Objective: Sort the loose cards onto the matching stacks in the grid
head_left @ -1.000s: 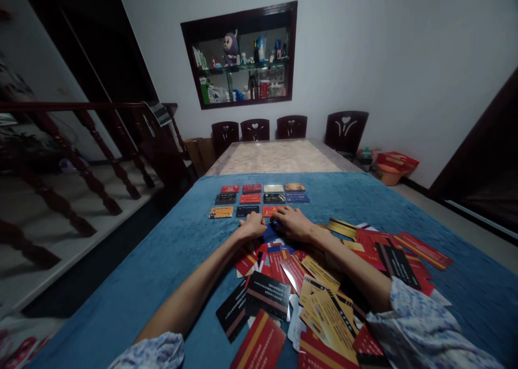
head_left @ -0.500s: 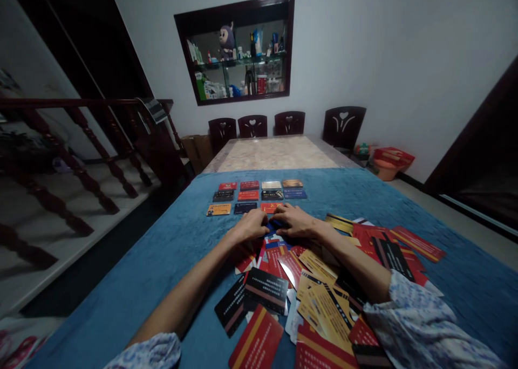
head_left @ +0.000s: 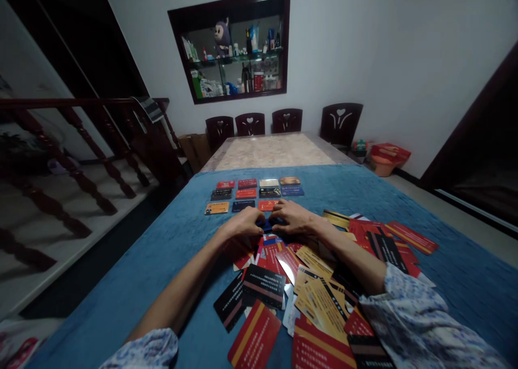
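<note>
Between my two hands are blue cards (head_left: 267, 226), pinched at their edges just above the loose pile. My left hand (head_left: 244, 222) closes on their left side with curled fingers. From the right, my right hand (head_left: 294, 218) grips them, its fingers bent over and partly hiding them. Just beyond my fingertips lies a red card (head_left: 267, 205), in the nearest row of neatly laid-out cards, beside a dark blue card (head_left: 243, 206) and a yellow card (head_left: 217, 208). Under my wrists spreads a heap of red cards (head_left: 254, 334), black cards (head_left: 264, 286) and gold cards (head_left: 321, 304).
Two farther rows hold more cards, among them a blue one (head_left: 292, 191) and a white one (head_left: 269, 183). A blue cloth (head_left: 174, 239) covers the near table; bare tabletop (head_left: 275, 152) lies behind. Chairs (head_left: 286, 121) line the far end, and a wooden railing (head_left: 76, 175) stands left.
The view has shifted slightly. Both hands stay around the blue cards at the same place, with only small finger movements. The laid-out rows and the heap look unchanged.
</note>
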`<control>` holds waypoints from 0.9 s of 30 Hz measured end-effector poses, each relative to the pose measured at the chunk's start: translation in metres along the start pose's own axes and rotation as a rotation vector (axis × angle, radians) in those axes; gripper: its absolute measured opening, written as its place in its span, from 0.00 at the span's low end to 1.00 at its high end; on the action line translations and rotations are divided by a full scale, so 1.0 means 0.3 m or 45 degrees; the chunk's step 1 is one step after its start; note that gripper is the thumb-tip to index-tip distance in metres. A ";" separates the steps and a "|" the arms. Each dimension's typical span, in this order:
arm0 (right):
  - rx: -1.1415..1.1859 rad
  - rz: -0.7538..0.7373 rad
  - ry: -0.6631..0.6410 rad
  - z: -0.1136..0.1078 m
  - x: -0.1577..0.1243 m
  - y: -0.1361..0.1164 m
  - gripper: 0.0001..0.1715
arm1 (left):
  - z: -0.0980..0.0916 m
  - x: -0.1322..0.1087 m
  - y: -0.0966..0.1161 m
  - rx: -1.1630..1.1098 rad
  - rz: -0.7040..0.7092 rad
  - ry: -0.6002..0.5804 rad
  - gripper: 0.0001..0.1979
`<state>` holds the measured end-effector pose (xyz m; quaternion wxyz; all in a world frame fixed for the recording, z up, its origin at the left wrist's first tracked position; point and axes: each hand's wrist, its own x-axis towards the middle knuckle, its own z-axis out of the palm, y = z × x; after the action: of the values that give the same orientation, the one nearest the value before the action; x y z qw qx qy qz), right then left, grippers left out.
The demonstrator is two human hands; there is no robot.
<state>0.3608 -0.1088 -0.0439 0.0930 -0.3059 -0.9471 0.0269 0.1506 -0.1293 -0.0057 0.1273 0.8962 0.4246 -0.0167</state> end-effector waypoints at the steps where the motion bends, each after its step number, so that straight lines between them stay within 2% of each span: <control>1: 0.010 -0.020 0.012 -0.007 -0.001 -0.005 0.18 | -0.007 -0.004 0.002 -0.019 -0.002 -0.006 0.14; 7: 0.021 -0.071 0.048 -0.048 -0.007 -0.037 0.13 | -0.037 -0.021 0.013 -0.117 0.026 0.019 0.12; 14: 0.005 -0.050 0.106 -0.067 -0.006 -0.052 0.16 | -0.054 -0.022 -0.003 -0.183 0.020 0.123 0.14; 21: 0.104 0.123 0.218 -0.052 -0.011 -0.049 0.14 | -0.057 -0.014 -0.019 -0.196 0.045 0.256 0.18; 27: 0.130 0.266 0.218 -0.036 -0.011 -0.044 0.19 | -0.034 -0.003 -0.036 -0.282 0.058 0.307 0.17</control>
<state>0.3579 -0.1213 -0.0323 0.1857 -0.3989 -0.8961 0.0585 0.1409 -0.1209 0.0022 0.1738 0.8816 0.4156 0.1409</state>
